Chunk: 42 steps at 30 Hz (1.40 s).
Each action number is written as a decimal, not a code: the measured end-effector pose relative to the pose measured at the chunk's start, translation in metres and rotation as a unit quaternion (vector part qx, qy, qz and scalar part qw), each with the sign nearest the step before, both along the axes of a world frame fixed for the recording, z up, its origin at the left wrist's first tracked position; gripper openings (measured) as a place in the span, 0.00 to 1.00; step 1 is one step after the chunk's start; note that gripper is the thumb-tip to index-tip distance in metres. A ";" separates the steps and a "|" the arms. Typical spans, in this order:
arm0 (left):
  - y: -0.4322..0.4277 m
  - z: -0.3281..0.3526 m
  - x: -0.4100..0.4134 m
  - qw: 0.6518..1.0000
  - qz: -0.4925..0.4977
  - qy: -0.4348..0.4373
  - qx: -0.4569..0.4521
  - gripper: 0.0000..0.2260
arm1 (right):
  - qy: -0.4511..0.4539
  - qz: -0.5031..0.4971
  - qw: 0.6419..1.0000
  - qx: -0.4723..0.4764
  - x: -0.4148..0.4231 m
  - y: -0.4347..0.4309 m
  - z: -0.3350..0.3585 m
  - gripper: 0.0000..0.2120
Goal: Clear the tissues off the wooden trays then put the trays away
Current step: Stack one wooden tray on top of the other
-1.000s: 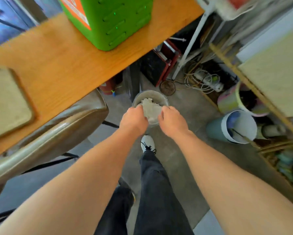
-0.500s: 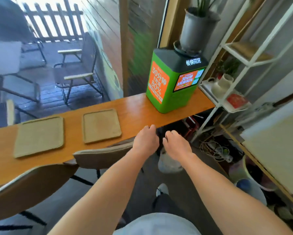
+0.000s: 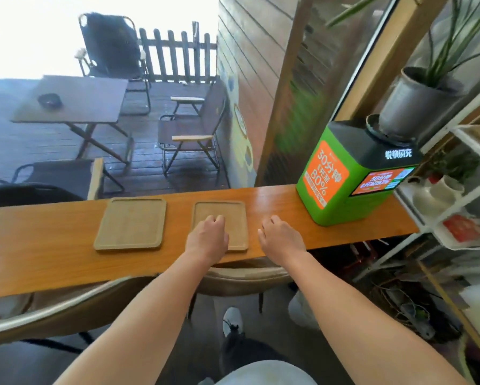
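Note:
Two bare wooden trays lie side by side on the long wooden counter (image 3: 52,245). The left tray (image 3: 132,223) has nothing on it. My left hand (image 3: 208,236) hovers over the near part of the right tray (image 3: 233,215), fingers curled, holding nothing. Just right of that tray, my right hand (image 3: 280,237) is above the bare counter, fingers loosely curled and empty. No tissues are visible on either tray.
A green charging kiosk (image 3: 352,179) with a potted plant (image 3: 416,104) on top stands at the counter's right end. A white shelf rack (image 3: 455,195) is further right. Tan chairs (image 3: 241,279) sit under the counter. A pale bin (image 3: 300,309) is on the floor.
Both hands rose from the bin on the floor, where they dropped tissue, up to the counter. My view lifted from the floor to the trays.

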<state>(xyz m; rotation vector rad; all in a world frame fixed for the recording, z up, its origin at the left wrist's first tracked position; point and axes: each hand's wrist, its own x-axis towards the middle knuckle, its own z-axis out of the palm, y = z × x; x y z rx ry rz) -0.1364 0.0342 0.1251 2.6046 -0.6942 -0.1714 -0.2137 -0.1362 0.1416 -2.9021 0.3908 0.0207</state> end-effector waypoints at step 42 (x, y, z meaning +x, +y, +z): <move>0.001 -0.143 0.152 0.857 0.341 0.387 0.027 0.17 | 0.204 -0.481 0.746 0.414 0.157 -0.010 -0.153 0.22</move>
